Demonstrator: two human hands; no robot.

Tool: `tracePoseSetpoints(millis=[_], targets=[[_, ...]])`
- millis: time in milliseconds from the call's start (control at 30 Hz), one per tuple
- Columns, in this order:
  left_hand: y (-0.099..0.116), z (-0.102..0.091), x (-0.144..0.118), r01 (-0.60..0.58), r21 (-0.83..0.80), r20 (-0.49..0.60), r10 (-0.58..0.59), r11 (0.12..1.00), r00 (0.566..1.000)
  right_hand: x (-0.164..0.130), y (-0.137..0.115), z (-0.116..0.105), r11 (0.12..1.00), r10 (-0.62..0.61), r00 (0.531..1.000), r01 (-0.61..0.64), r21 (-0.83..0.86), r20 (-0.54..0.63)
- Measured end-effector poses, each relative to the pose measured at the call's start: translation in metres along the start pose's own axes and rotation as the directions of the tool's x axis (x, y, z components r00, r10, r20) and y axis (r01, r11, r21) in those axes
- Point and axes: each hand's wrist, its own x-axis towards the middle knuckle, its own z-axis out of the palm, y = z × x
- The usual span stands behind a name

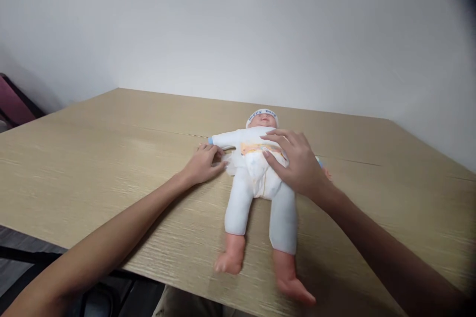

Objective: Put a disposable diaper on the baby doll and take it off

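A baby doll (238, 205) in a white suit and a lettered cap lies on its back, its feet toward me. Around its hips is a white diaper (262, 173) with an orange patterned waistband; a loose side flap sticks out at the left. My left hand (204, 162) rests on the table beside that flap, thumb tip at its edge, fingers bent and apart from the thumb. Over the right side of the doll's belly is my right hand (297, 161), fingers spread, thumb over the diaper's front. It hides part of the waistband and the doll's arm on that side.
The wooden table (111, 158) has thin seams running across it. A pale partition wall (223, 39) stands along its far edge. At the far left is a dark red chair back (17, 101). The table's near edge is close to my lap.
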Motion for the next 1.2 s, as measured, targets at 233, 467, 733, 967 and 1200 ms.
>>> tracePoseSetpoints(millis=[233, 467, 733, 967, 1200], targets=[[0.008, -0.003, -0.002, 0.119, 0.109, 0.052, -0.125, 0.987, 0.991, 0.077, 0.014, 0.018, 0.994, 0.040, 0.874, -0.085, 0.070, 0.485], [0.000, -0.008, 0.002, 0.272, -0.127, 0.089, -0.262, 0.954, 0.961, 0.087, 0.010, 0.030, 0.971, 0.053, 0.912, -0.143, 0.193, 0.407], [0.007, -0.004, 0.012, 0.176, -0.607, -0.012, -0.231, 0.775, 0.973, 0.076, -0.007, 0.028, 0.969, -0.244, 0.902, 0.237, 0.066, 0.356], [0.040, -0.017, 0.029, 0.193, -0.718, 0.019, -0.260, 0.668, 0.966, 0.070, -0.013, 0.016, 0.988, -0.152, 0.900, 0.134, 0.072, 0.408], [0.072, -0.007, 0.048, 0.181, -0.753, 0.042, -0.228, 0.632, 0.973, 0.046, -0.011, 0.009, 0.979, 0.142, 0.938, -0.181, 0.096, 0.315]])
